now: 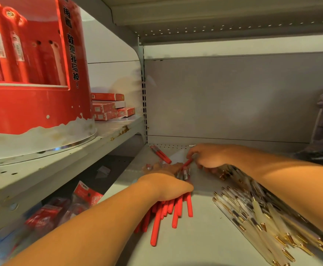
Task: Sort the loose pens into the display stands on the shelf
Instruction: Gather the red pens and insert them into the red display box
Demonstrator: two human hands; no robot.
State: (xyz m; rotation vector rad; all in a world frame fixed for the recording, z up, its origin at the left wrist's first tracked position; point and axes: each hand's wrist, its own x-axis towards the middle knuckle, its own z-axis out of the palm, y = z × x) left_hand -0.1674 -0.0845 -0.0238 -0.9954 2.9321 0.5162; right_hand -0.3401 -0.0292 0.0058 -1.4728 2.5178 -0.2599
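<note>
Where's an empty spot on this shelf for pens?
The front middle of the shelf is bare, between the red pens in the left hand and the gold-tipped pens. It is crowded around the right hand and further right.

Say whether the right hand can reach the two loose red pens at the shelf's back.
Probably yes: the right hand is near the two loose red pens, only bare grey shelf between, though its fingers pinch another red pen.

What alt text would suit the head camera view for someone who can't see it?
A person's left hand grips a bundle of red pens on a grey shelf while the right hand pinches a single red pen just beyond. Pale gold-tipped pens lie heaped to the right; a red display stand sits on a higher shelf at left.
</note>
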